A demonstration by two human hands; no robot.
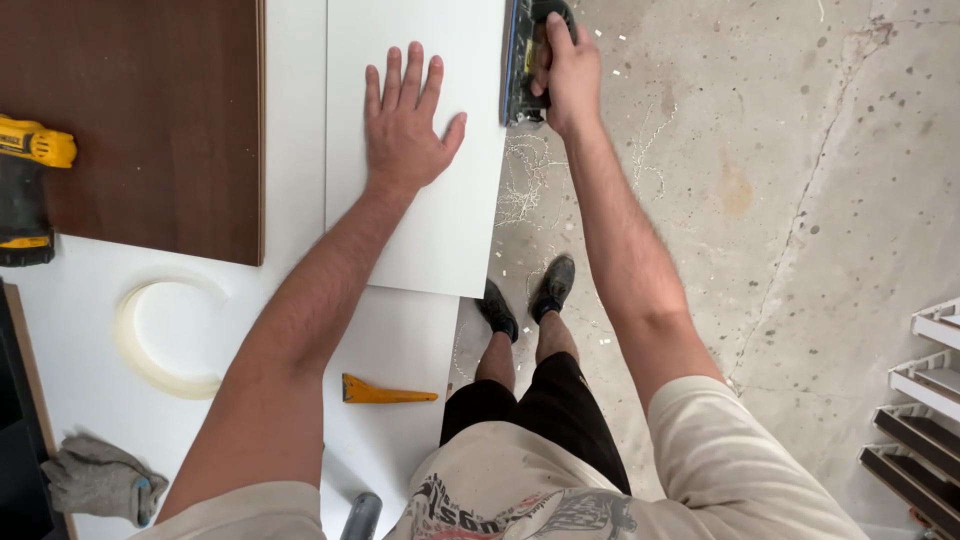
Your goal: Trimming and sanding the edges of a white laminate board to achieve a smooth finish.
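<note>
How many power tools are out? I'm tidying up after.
2: a yellow drill at the table's left edge, and a trimmer in the right hand at the white panel's edge. Others may lie outside the picture.

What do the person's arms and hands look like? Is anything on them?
Both the left hand and right hand are bare: no gloves, rings or watch show. The forearms are uncovered too. Short, loose, cream-coloured sleeves end above the elbows.
</note>
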